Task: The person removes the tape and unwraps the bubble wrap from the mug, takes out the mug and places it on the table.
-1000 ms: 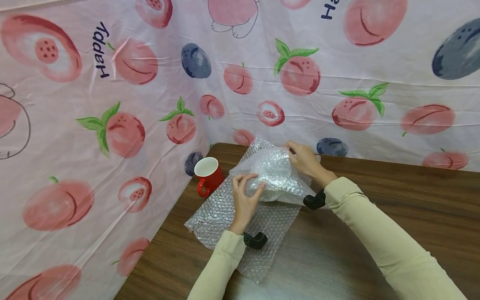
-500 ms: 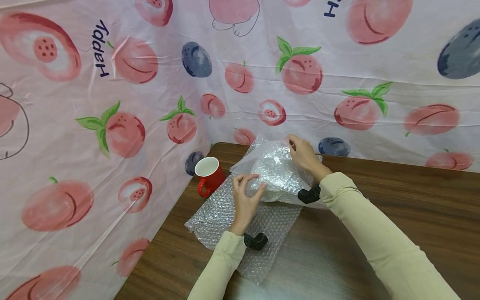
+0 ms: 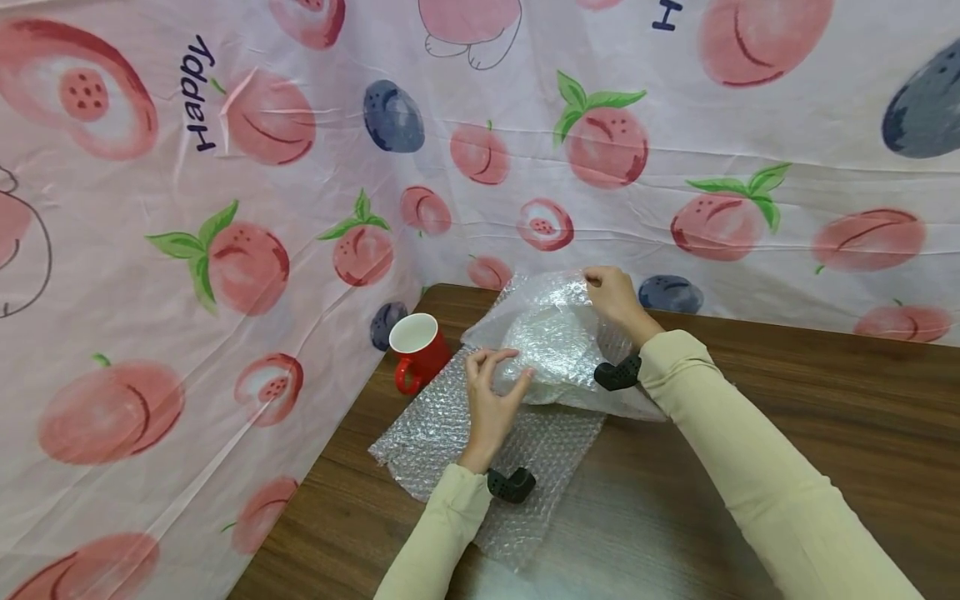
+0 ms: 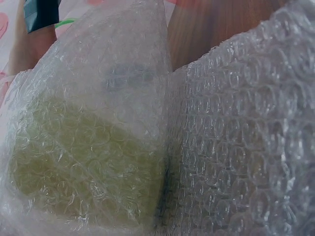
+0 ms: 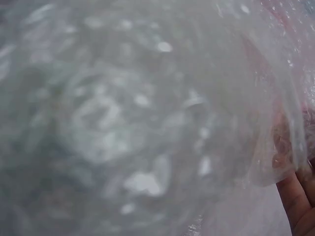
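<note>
The wrapped bundle [image 3: 551, 350] sits toward the far side of the wooden table [image 3: 750, 450], on top of a flat bubble-wrap sheet [image 3: 442, 425] that spreads out from under it. The right hand [image 3: 615, 300] pinches the far upper edge of the bundle's clear wrapping between thumb and fingers and lifts it. The left hand [image 3: 491, 408] is at the bundle's near-left side, thumb and forefinger curved and well apart; whether its other fingers bear on the wrap cannot be told. What is inside is unclear (the left wrist view shows only a yellow-green patch [image 4: 93, 167] through the bubbles).

The likeliest trouble is a slip: the film looks slick and the right hand seems to have only its edge, so a sharp pull could free it or tear it. With so light a hold on the left, the whole bundle might slide along too, dragging the sheet. That would matter because the red mug [image 3: 426, 354] stands upright just beside the sheet's left side, near the table's edge, and could be nudged or tipped.
</note>
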The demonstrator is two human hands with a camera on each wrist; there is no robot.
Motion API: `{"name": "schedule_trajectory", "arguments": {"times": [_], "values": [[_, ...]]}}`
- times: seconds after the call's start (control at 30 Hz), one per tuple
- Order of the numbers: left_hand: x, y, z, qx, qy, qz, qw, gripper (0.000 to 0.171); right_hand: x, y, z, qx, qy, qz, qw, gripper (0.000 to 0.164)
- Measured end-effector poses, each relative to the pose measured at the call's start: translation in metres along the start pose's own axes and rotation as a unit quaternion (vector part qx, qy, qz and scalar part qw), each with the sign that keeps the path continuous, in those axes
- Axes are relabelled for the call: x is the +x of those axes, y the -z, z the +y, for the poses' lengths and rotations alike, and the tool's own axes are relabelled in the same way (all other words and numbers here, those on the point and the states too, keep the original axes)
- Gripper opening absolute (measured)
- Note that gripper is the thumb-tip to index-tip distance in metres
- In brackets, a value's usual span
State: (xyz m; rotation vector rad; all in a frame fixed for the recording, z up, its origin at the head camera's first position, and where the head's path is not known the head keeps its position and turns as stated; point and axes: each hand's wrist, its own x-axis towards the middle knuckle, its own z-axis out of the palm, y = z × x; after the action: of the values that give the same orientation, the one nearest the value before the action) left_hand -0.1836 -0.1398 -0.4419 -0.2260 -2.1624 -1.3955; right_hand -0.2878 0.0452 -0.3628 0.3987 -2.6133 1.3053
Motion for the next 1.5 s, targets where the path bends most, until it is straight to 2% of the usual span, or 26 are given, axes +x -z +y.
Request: {"name": "schedule_trajectory", "arguments": {"times": [0.17, 0.37, 0.6, 0.73, 0.97, 1.23, 1.4, 1.47, 1.5], "values": [[0.000, 0.001, 0.000, 0.002, -0.005, 0.000, 1.0000, 0.026, 0.003, -0.001, -0.003, 0.005, -0.029, 0.011, 0.999, 0.030], [0.000, 0.002, 0.000, -0.002, -0.003, -0.002, 1.0000, 0.027, 0.007, -0.003, -0.005, 0.009, -0.029, 0.031, 0.999, 0.038], [0.000, 0.002, -0.001, -0.008, -0.006, 0.000, 1.0000, 0.027, 0.008, -0.002, -0.008, 0.003, -0.041, -0.013, 0.999, 0.046], [0.001, 0.000, -0.001, -0.008, -0.002, 0.000, 1.0000, 0.028, 0.010, -0.001, -0.008, 0.008, -0.028, -0.022, 0.999, 0.047], [0.000, -0.002, -0.003, -0.014, -0.001, 0.002, 0.9999, 0.028, 0.013, -0.001, -0.003, 0.019, 0.013, 0.017, 1.000, 0.039], [0.000, -0.003, 0.002, 0.006, -0.013, 0.006, 0.9999, 0.027, 0.018, -0.003, 0.000, 0.035, 0.027, 0.040, 0.998, 0.035], [0.000, 0.001, 0.029, 0.000, -0.009, 0.008, 0.9999, 0.025, 0.019, -0.004, 0.001, 0.036, 0.034, 0.037, 0.998, 0.032], [-0.001, 0.003, 0.041, -0.004, -0.003, 0.009, 0.9999, 0.025, 0.019, -0.005, 0.001, 0.035, 0.038, 0.051, 0.997, 0.031], [-0.001, 0.003, 0.042, -0.003, -0.004, 0.011, 0.9999, 0.025, 0.020, -0.006, 0.001, 0.036, 0.039, 0.062, 0.997, 0.030]]}}
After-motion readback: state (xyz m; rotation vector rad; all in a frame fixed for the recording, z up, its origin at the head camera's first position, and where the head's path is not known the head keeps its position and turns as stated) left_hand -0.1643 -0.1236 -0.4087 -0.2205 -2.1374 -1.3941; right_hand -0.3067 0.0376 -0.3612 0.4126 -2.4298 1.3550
